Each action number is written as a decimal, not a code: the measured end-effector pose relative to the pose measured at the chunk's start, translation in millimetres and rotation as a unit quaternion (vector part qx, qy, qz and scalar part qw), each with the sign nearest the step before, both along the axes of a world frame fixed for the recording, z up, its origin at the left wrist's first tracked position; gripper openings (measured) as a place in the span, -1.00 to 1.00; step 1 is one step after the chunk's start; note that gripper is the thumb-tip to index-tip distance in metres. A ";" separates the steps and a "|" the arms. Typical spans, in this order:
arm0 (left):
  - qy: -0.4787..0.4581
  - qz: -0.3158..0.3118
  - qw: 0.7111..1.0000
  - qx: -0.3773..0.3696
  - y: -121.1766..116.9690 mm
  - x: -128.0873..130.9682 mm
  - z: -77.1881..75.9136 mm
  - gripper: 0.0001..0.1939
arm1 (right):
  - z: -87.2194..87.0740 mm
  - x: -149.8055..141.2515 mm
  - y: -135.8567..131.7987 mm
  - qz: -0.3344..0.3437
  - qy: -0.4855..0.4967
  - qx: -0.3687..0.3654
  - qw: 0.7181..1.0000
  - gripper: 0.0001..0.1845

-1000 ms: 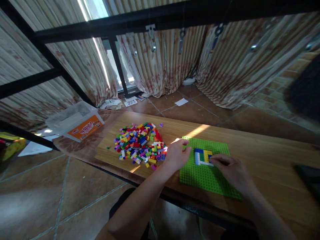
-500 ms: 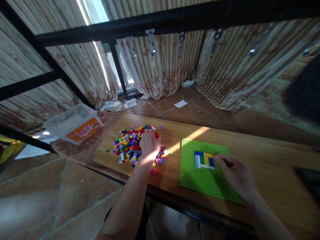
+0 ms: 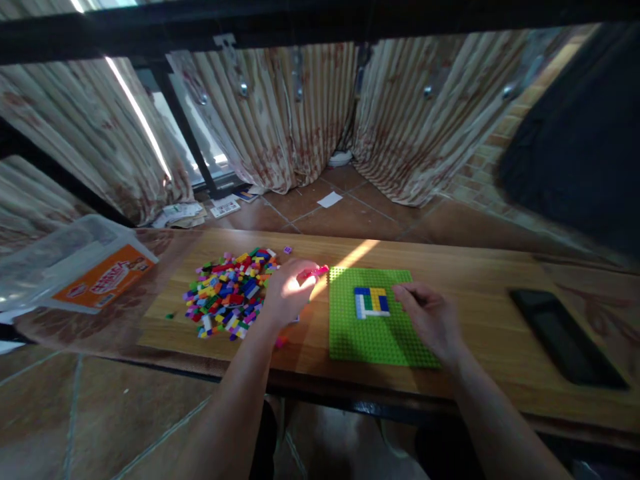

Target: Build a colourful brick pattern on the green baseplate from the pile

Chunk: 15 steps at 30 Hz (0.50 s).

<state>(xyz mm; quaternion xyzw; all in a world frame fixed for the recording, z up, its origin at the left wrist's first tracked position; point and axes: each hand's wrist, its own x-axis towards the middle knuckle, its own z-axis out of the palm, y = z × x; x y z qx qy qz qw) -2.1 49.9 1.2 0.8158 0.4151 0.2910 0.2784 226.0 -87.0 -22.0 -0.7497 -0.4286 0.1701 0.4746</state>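
Note:
My left hand (image 3: 289,295) pinches a long red brick (image 3: 313,272) just above the table, between the heap of coloured bricks (image 3: 227,293) and the green baseplate (image 3: 370,333). My right hand (image 3: 427,319) rests on the baseplate's right side, fingers curled, its fingertips just right of a small flat block of blue, white, green and yellow bricks (image 3: 371,301) pressed onto the plate. Nothing shows in that hand.
A clear plastic box with an orange label (image 3: 85,273) lies at the table's left end. A black phone (image 3: 563,337) lies flat at the right. Curtains, a black metal frame and papers on the tiled floor are beyond the wooden table (image 3: 480,293).
My left hand went from the baseplate's edge to the brick heap, picked up a red brick and now carries it back toward the plate. The camera tilted down and to the right.

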 end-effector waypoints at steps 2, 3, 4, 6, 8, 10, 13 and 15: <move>-0.024 -0.071 0.997 -0.002 -17.0 15.0 -0.2 -0.85 | 6.2 -3.8 0.2 0.015 0.059 0.036 0.998 -0.65; -0.024 -0.106 0.994 0.000 -25.8 22.4 -0.8 -0.86 | 9.1 -5.6 -0.1 0.033 0.086 0.044 0.995 -0.64; -0.018 -0.141 0.990 0.005 -34.1 29.4 -1.9 -0.87 | 11.6 -7.1 -0.8 0.056 0.109 0.044 0.991 -0.65; -0.010 -0.188 0.982 0.014 -47.3 41.3 -5.3 -0.87 | 13.9 -8.9 -3.0 0.103 0.145 0.036 0.983 -0.67; -0.007 -0.207 0.978 0.021 -55.1 49.7 -10.4 -0.87 | 12.5 -8.8 -5.8 0.141 0.161 0.025 0.976 -0.71; -0.009 -0.210 0.978 0.020 -58.7 55.0 -16.2 -0.86 | 8.6 -6.8 -8.5 0.168 0.152 0.010 0.974 -0.77; -0.011 -0.210 0.978 0.011 -60.8 59.2 -22.4 -0.86 | 3.0 -1.6 -12.2 0.195 0.110 -0.017 0.974 -0.83; -0.010 -0.214 0.977 0.002 -61.5 59.9 -23.4 -0.86 | 1.5 2.5 -14.9 0.206 0.082 -0.035 0.975 -0.84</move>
